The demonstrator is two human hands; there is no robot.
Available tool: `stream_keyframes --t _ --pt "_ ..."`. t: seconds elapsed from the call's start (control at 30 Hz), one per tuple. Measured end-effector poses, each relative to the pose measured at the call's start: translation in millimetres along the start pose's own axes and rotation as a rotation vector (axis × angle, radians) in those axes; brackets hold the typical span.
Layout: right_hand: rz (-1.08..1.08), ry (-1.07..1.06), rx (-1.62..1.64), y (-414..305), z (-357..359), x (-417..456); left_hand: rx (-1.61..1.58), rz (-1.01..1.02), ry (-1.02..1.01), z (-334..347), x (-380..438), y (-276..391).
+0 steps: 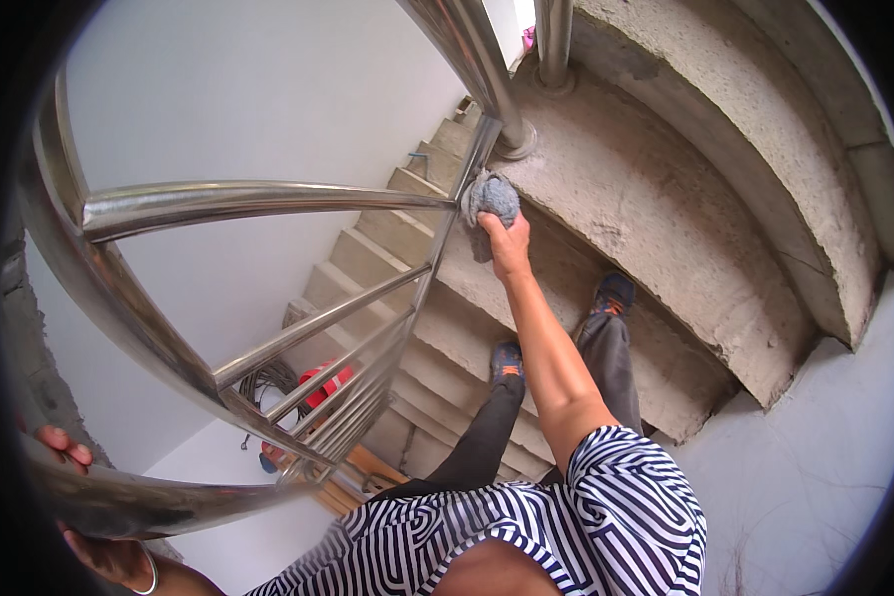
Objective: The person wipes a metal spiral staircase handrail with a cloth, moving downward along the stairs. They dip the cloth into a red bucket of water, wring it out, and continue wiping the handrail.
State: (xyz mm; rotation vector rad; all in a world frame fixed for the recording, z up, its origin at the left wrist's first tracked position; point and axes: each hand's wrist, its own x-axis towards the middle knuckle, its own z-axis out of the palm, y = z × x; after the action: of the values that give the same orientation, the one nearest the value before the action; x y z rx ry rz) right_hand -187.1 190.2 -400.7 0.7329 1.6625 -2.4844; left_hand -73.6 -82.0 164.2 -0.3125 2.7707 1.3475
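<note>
My right hand (pixel 508 242) grips a grey fluffy cloth (pixel 498 200) and holds it against the lower rail of the stainless steel stair railing (pixel 268 200), close to the foot of a steel post (pixel 520 138). Part of the cloth hangs below my fingers. At the lower left, my left hand (pixel 82 506) is wrapped around the thick steel handrail (pixel 186 508), fingertips showing above it and the rest below; a pale bangle circles the wrist. Several thinner steel bars (pixel 320 328) run between the handrail and the lower rail.
Rough concrete steps (pixel 641 194) curve up to the right and a flight (pixel 365 253) descends on the left. My shoes stand on separate steps. Below, beyond the bars, lie coiled cable (pixel 268 380) and a red object (pixel 328 381). A pale wall (pixel 812 462) borders the steps.
</note>
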Motion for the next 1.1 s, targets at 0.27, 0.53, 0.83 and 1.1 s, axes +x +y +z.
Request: stream_keyframes --t 0.27,0.53,0.83,1.1 --pt "-0.130 -0.753 -0.346 -99.9 5.4 36.6 0.014 0.044 -0.067 4.9 4.1 3.6" --pt "-0.150 -0.153 -0.022 -42.7 59.7 -45.9 -0.154 0.087 -0.062 7.8 -1.5 -6.7" --pt "-0.679 -0.115 -0.149 -160.2 113.2 -158.8 0.240 0.404 0.475 45.0 2.9 6.3" --pt "0.102 -0.400 0.050 -142.4 23.4 -211.0 -0.418 0.038 -0.327 201.7 -71.2 -44.5"
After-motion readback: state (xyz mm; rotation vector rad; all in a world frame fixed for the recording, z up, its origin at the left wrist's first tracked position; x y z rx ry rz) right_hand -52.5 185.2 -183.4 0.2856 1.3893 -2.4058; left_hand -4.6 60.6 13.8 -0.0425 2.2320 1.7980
